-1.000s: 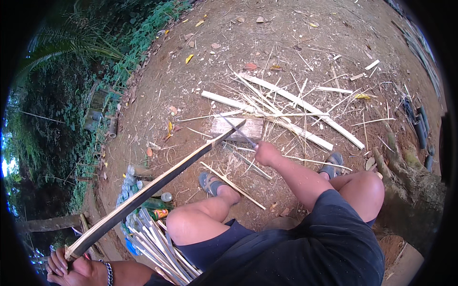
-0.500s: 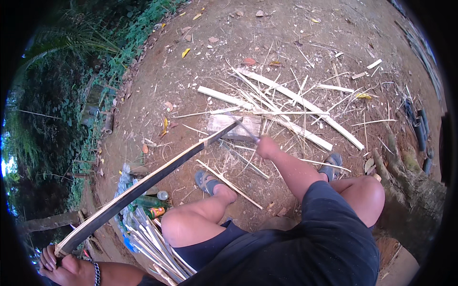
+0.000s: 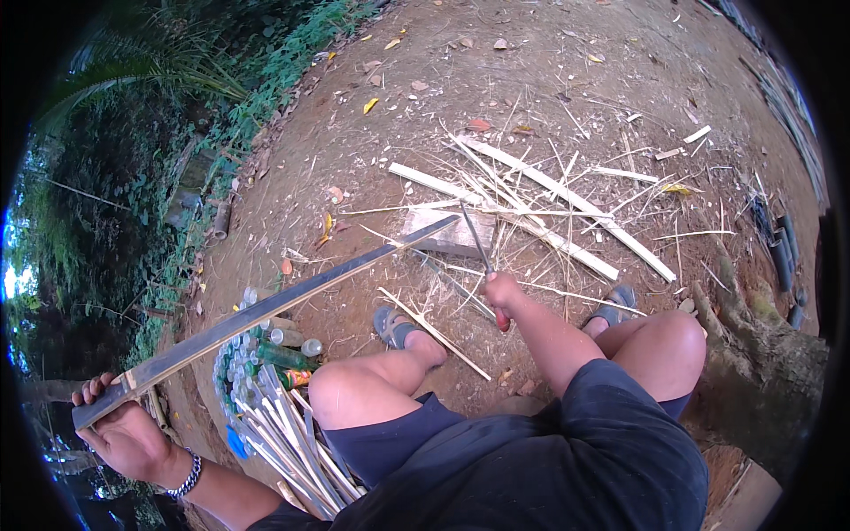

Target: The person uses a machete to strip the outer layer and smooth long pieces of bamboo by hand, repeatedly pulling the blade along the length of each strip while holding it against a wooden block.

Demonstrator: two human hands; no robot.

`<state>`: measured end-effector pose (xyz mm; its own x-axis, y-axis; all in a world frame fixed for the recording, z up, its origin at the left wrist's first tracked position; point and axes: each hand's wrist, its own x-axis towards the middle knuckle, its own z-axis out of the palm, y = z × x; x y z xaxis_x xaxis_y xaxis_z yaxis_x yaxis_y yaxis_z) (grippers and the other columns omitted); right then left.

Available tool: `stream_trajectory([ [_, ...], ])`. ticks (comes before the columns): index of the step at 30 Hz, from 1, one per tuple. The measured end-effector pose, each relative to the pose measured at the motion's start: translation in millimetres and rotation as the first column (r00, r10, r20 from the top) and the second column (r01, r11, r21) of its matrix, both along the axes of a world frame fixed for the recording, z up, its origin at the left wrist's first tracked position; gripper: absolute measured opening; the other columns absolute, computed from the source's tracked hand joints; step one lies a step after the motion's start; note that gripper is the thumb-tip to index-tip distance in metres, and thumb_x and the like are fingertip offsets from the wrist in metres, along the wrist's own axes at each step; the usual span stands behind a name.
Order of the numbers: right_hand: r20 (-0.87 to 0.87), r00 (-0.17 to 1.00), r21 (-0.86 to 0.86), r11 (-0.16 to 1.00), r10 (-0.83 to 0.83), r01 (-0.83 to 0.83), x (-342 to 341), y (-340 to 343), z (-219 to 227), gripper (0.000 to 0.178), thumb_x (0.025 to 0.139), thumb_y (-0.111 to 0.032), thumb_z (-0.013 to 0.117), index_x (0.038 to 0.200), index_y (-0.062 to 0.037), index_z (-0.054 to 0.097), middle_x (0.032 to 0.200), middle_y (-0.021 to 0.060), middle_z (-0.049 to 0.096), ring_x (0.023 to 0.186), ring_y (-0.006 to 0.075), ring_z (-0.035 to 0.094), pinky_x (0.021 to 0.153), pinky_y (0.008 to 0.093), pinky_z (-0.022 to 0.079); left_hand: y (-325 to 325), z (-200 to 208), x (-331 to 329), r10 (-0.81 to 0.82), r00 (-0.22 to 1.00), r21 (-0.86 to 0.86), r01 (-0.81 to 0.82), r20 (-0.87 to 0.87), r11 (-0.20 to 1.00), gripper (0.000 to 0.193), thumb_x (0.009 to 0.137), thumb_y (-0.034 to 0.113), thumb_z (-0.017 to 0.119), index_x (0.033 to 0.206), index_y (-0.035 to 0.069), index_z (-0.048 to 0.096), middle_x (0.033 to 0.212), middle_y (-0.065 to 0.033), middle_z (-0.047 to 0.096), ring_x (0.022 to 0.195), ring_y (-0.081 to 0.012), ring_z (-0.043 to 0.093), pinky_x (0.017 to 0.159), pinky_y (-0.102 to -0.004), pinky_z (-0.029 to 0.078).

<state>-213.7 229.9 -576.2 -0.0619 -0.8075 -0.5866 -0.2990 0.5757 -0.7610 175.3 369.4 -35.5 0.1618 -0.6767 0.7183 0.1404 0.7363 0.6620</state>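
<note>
Okay, head view: long, straight strip (image 3: 274, 308), dark flat face, pale woody edge, slants from lower left up to a rough, squared wooden block (image 3: 453, 242), tip over it. Left hand (image 3: 128, 435) grasps its near end; right hand (image 3: 503, 290) clenched around slim-bladed, red-handled knife (image 3: 478, 237).

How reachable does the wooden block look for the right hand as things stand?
Probably yes: the right hand is near the wooden block, though it grips a knife, and the dark-faced strip crosses part of the block in this view.
</note>
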Motion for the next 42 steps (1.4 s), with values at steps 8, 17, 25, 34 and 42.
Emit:
stream_trajectory([
  [8, -0.029, 0.977, -0.471, 0.859, 0.213, -0.201, 63, 38, 176, 0.026, 0.091, -0.021, 0.049, 0.105, -0.0018, 0.057, 0.09, 0.0224, 0.064, 0.085, 0.0376, 0.063, 0.075, 0.0474, 0.049, 13, -15, -26, -0.301, 0.953, -0.133, 0.297, -0.013, 0.946, 0.03, 0.088, 0.034, 0.065, 0.089, 0.007, 0.05, 0.071, -0.0009, 0.046, 0.067, -0.0114, 0.048, 0.068, -0.0273, 0.041],
  [17, -0.187, 0.931, -0.35, 0.865, 0.313, -0.361, 46, 65, 211, 0.02, 0.093, -0.021, 0.049, 0.105, -0.0076, 0.058, 0.079, 0.0184, 0.064, 0.08, 0.0357, 0.065, 0.069, 0.0479, 0.049, 38, -29, -61, -0.231, 0.972, -0.267, 0.213, -0.039, 0.94, 0.036, 0.089, 0.041, 0.063, 0.075, 0.013, 0.043, 0.052, 0.0069, 0.037, 0.04, -0.0032, 0.033, 0.044, -0.0173, 0.03],
  [25, -0.201, 0.861, -0.464, 0.729, 0.467, -0.504, 74, 85, 246, 0.025, 0.086, -0.013, 0.052, 0.108, -0.0027, 0.056, 0.088, 0.0229, 0.064, 0.078, 0.0372, 0.064, 0.069, 0.0472, 0.052, 39, -22, -65, -0.193, 0.98, -0.274, 0.173, -0.049, 0.946, 0.035, 0.088, 0.036, 0.066, 0.074, 0.014, 0.043, 0.05, 0.0069, 0.038, 0.039, -0.0025, 0.033, 0.043, -0.0164, 0.03],
  [34, -0.241, 0.851, -0.442, 0.729, 0.466, -0.524, 62, 46, 244, 0.026, 0.086, -0.014, 0.052, 0.109, -0.003, 0.056, 0.086, 0.0204, 0.065, 0.078, 0.0365, 0.065, 0.069, 0.0457, 0.053, 34, -14, -52, -0.179, 0.982, -0.238, 0.16, -0.06, 0.958, 0.032, 0.084, 0.029, 0.069, 0.072, 0.013, 0.043, 0.051, 0.0066, 0.039, 0.04, -0.0038, 0.034, 0.044, -0.0177, 0.031],
  [42, -0.35, 0.897, -0.032, 0.954, 0.27, -0.299, -24, -24, 37, 0.032, 0.093, -0.019, 0.048, 0.118, -0.0003, 0.055, 0.096, 0.022, 0.066, 0.093, 0.0367, 0.065, 0.083, 0.0443, 0.051, 20, -4, -43, -0.232, 0.969, -0.127, 0.221, -0.086, 0.967, 0.03, 0.085, 0.027, 0.067, 0.072, 0.013, 0.044, 0.051, 0.0074, 0.038, 0.04, -0.0044, 0.033, 0.049, -0.0193, 0.033],
])
